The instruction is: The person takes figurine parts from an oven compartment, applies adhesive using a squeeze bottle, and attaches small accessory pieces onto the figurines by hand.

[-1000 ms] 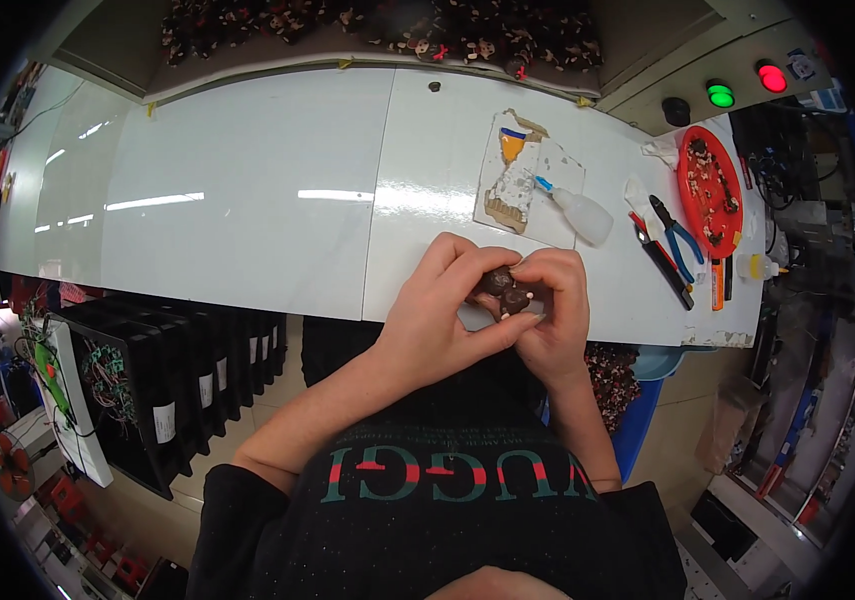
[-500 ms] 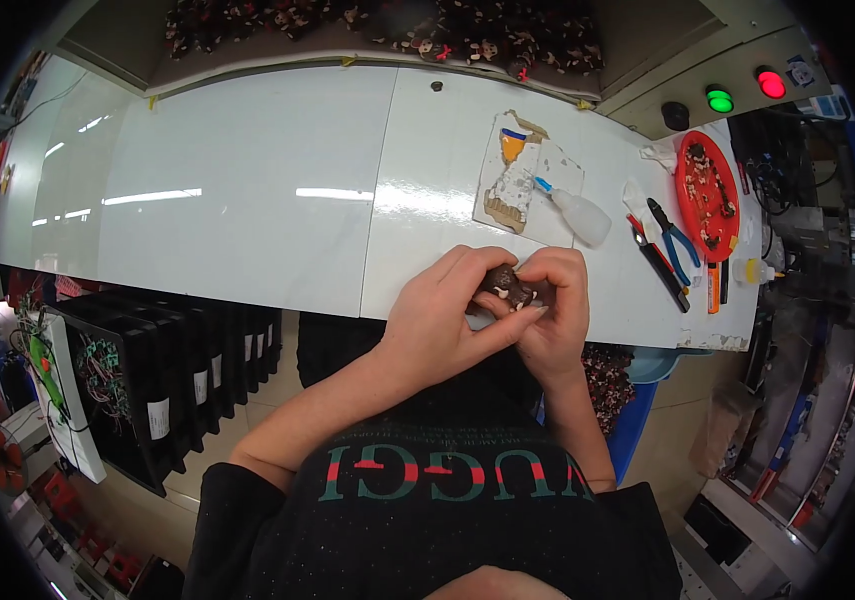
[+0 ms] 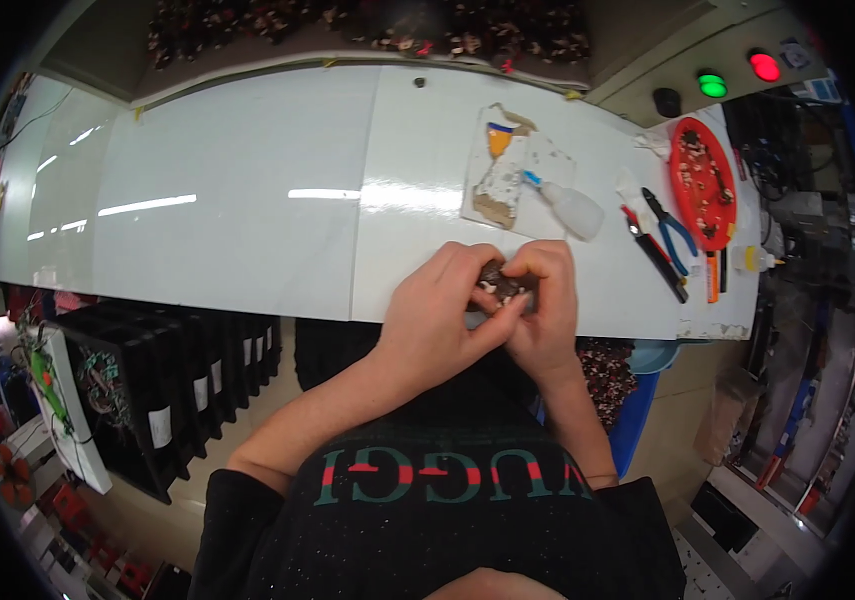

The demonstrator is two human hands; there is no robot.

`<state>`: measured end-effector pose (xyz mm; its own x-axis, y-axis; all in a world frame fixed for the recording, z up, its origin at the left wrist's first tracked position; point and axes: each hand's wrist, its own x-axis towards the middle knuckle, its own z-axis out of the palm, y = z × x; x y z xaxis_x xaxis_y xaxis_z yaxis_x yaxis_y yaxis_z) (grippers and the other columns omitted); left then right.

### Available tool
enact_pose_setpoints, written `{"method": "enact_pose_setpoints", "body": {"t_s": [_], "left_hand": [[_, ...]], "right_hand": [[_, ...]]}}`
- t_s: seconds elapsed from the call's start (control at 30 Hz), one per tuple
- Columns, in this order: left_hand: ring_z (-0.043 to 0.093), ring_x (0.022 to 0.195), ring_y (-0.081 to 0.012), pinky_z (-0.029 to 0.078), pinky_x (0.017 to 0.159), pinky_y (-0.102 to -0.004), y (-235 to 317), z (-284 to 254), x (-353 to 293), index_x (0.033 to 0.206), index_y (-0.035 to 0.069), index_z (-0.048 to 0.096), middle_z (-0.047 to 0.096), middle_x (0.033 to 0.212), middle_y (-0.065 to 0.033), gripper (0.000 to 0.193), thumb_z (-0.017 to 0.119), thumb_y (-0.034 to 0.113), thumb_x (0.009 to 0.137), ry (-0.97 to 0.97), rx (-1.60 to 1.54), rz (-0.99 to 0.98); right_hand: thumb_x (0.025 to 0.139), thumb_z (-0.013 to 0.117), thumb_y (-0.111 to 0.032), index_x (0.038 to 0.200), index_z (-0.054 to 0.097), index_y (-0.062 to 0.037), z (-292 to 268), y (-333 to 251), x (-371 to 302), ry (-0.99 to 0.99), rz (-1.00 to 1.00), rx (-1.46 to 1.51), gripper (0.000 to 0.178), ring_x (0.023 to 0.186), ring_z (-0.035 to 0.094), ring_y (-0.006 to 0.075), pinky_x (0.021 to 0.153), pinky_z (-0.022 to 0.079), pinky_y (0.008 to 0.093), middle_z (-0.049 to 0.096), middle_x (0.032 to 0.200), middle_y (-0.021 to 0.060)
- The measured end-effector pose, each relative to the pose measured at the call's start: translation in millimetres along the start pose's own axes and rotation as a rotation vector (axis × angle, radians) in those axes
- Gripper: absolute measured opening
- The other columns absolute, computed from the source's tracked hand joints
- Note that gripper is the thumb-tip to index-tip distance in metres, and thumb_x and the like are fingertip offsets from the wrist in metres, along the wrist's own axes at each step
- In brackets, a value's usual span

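Note:
Close to the table's front edge, a small dark brown figurine (image 3: 496, 282) with cream parts is pinched between my two hands. My left hand (image 3: 438, 315) is closed on its left side, thumb and fingertips pressing it. From the other side my right hand (image 3: 549, 310) grips the same piece with bent fingers and thumb. Fingers cover much of the figurine, so its full shape is hidden. Just beyond my hands lie a soft white squeeze bottle (image 3: 576, 212) with a blue tip and a stained piece of board (image 3: 494, 180) with an orange and blue scraper-like piece on it.
Right of the bottle are blue-handled pliers (image 3: 670, 232), a black and red tool (image 3: 656, 262) and a red oval tray (image 3: 681, 180) of small brown and cream pieces. Many similar pieces (image 3: 368, 25) fill the opening behind the table. Black crates (image 3: 163, 380) stand lower left.
The whole view has shifted slightly. Both hands still hold the figurine, and their fingers have moved a little around it.

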<state>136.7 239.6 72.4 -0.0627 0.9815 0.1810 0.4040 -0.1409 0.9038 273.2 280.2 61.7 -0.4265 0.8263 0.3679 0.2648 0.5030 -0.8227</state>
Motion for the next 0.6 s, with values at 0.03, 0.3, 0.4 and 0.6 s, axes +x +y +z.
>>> {"method": "enact_pose_setpoints", "body": {"t_s": [0.03, 0.3, 0.4, 0.6], "left_hand": [[0.059, 0.072, -0.0261, 0.048, 0.06, -0.034, 1.2, -0.8, 1.2, 0.1, 0.004, 0.056, 0.056, 0.084, -0.0106, 0.033, 0.072, 0.019, 0.075, 0.002, 0.026, 0.005], [0.06, 0.074, -0.0226, 0.05, 0.064, -0.0315, 13.8, -15.8, 2.1, 0.106, 0.004, 0.056, 0.056, 0.088, -0.0103, 0.035, 0.071, 0.015, 0.076, -0.018, -0.052, -0.057], [0.059, 0.077, -0.0172, 0.049, 0.064, -0.0276, 10.6, -29.8, -1.6, 0.11, 0.004, 0.055, 0.056, 0.09, -0.0085, 0.037, 0.07, 0.013, 0.078, -0.059, -0.15, -0.125], [0.056, 0.082, -0.0121, 0.047, 0.07, -0.0244, 0.3, -30.9, -7.4, 0.121, 0.004, 0.049, 0.056, 0.098, -0.0069, 0.045, 0.069, 0.012, 0.081, -0.022, -0.481, -0.195]], "right_hand": [[0.071, 0.072, -0.003, 0.097, 0.05, -0.0028, -4.2, 0.5, 2.1, -0.004, -0.013, -0.002, 0.034, 0.084, 0.051, 0.0258, 0.071, 0.047, 0.0324, 0.049, 0.094, 0.0125], [0.07, 0.071, -0.004, 0.102, 0.052, -0.0034, -30.5, -16.2, 14.3, -0.144, 0.012, -0.077, 0.038, 0.088, 0.051, 0.0279, 0.077, 0.044, 0.0339, 0.05, 0.098, 0.0129], [0.073, 0.071, -0.007, 0.106, 0.055, -0.0039, -66.9, -17.9, 26.7, -0.135, 0.122, -0.256, 0.037, 0.084, 0.051, 0.0219, 0.074, 0.044, 0.031, 0.051, 0.103, 0.0109], [0.08, 0.068, -0.016, 0.11, 0.058, -0.0023, -83.1, -4.2, 61.2, -0.111, 0.282, -0.418, 0.034, 0.069, 0.049, 0.0148, 0.067, 0.045, 0.0261, 0.052, 0.1, 0.0079]]}}
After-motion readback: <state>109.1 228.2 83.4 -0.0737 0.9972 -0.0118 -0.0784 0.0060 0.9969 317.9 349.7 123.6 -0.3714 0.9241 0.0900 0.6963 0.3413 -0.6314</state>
